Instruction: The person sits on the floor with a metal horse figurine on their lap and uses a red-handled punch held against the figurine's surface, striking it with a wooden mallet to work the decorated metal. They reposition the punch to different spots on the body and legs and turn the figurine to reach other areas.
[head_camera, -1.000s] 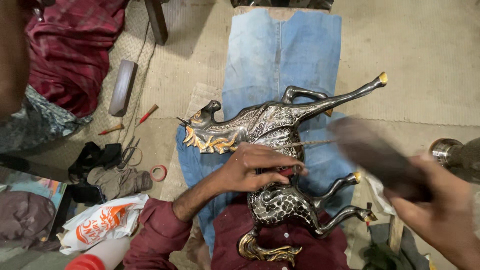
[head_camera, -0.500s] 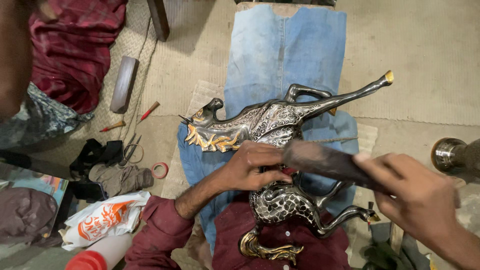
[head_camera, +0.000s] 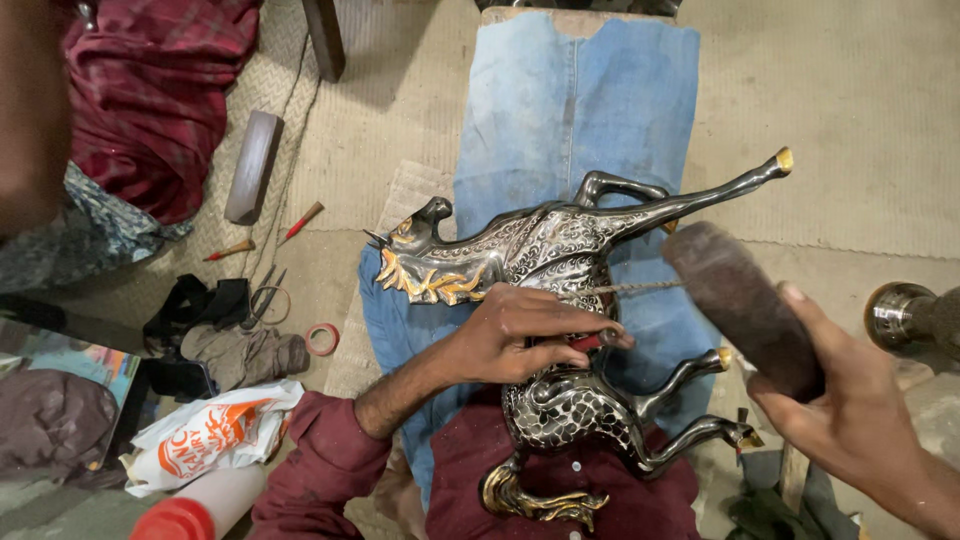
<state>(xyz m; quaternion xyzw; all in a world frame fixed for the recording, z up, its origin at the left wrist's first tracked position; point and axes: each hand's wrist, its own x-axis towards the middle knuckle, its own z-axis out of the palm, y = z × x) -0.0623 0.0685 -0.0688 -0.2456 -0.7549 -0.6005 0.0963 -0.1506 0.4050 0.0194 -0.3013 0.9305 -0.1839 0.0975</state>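
The metal horse figure (head_camera: 560, 330) lies on its side over a blue cloth (head_camera: 590, 110), across the person's lap. On its flank, the left hand (head_camera: 520, 335) is curled tight around a thin chisel (head_camera: 640, 287) with a red grip. Right of the horse, the right hand (head_camera: 850, 410) is closed round a dark wooden block (head_camera: 740, 305), raised by the chisel's end. Left of the horse lie a white and orange plastic bag (head_camera: 205, 435) and a red tape roll (head_camera: 321, 339).

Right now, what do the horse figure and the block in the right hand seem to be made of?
The horse figure looks like polished metal, silvery with gold trim: it shines and carries fine engraved patterns. The block in the right hand looks like dark, dull, worn wood, though that is less certain.
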